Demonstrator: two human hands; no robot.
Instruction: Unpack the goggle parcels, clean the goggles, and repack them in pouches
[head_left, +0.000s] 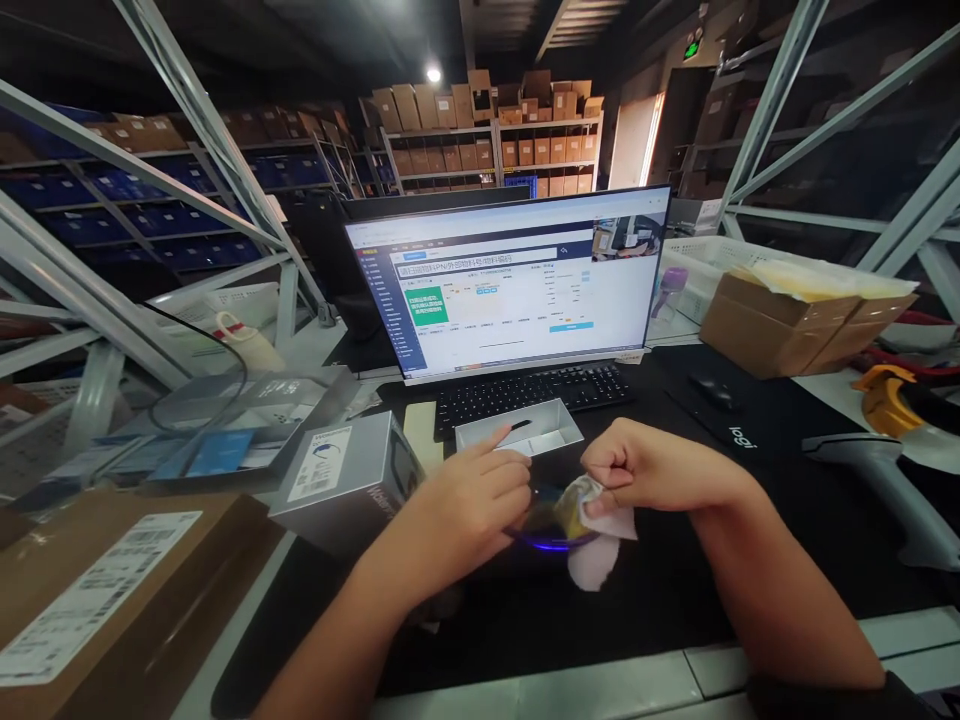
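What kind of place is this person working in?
Most likely a warehouse packing or stock-checking desk. Metal shelves at the back are stacked with cardboard boxes, a monitor shows an inventory-style screen, and a handheld scanner lies on the desk beside labelled parcels.

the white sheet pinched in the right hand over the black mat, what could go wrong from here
1. The right hand pinches the white sheet only at its top; the loose lower part could tear or slip free.
2. The left hand covers part of the glowing blue ring, so the small yellowish item may be hard to see.
3. The open grey tray sits just behind both hands and might get knocked into the keyboard.
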